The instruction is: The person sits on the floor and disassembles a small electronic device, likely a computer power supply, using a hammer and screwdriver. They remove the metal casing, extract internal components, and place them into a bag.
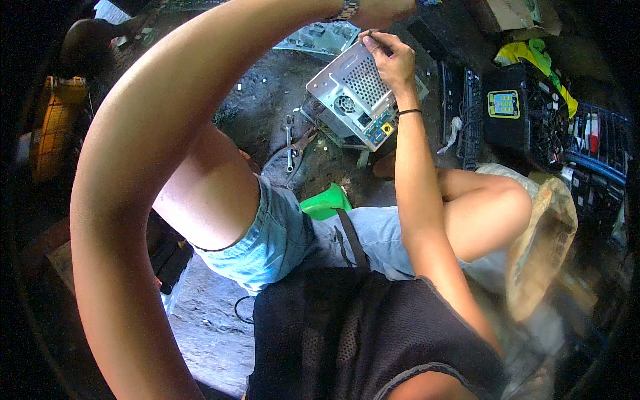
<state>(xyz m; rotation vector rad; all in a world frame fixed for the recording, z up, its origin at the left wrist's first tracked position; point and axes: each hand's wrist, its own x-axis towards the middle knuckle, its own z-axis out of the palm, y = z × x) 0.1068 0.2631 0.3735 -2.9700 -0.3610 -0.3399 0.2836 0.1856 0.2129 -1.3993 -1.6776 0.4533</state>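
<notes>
A silver metal computer case [328,85] stands tilted on the dark ground before me, its perforated grille, round fan and row of ports facing up toward me. My right hand [395,61] is closed on its upper edge, the thumb pressed on the near face. My left arm arches across the left side, and my left hand [383,9] is cut off by the top edge beyond the case. Its fingers do not show. Behind the case lies another flat metal panel [319,39]. A wrench [290,148] and a pair of pliers [304,145] lie left of the case.
A green plastic piece [327,202] lies between my legs. To the right stand black slotted parts [471,113], a black box [505,133] with a yellow-edged toy tablet [504,105], and a blue crate [603,143]. A tan sack [543,247] sits beside my right knee; an orange crate [59,127] stands far left.
</notes>
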